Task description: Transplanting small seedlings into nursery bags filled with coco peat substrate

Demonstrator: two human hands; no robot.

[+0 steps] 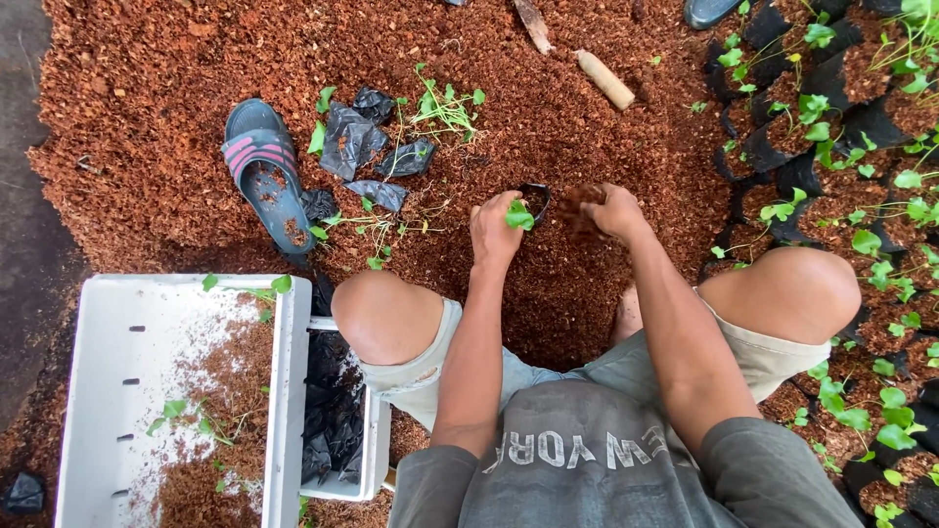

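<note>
My left hand (496, 228) holds a small green seedling (519, 216) against the rim of a small black plastic grow bag (536, 198) on the red-brown coco husk soil. My right hand (608, 208) is cupped around a clump of the brown soil (577, 207) right beside the bag's opening. Both hands are in front of my bent knees, low over the ground.
Filled black bags with seedlings (831, 147) crowd the right side. Empty black bags (354, 137) and loose seedlings (445, 108) lie beside a sandal (264, 171) at the left. A white tray (108, 391) with soil and a small white box of bags (333, 411) stand at bottom left.
</note>
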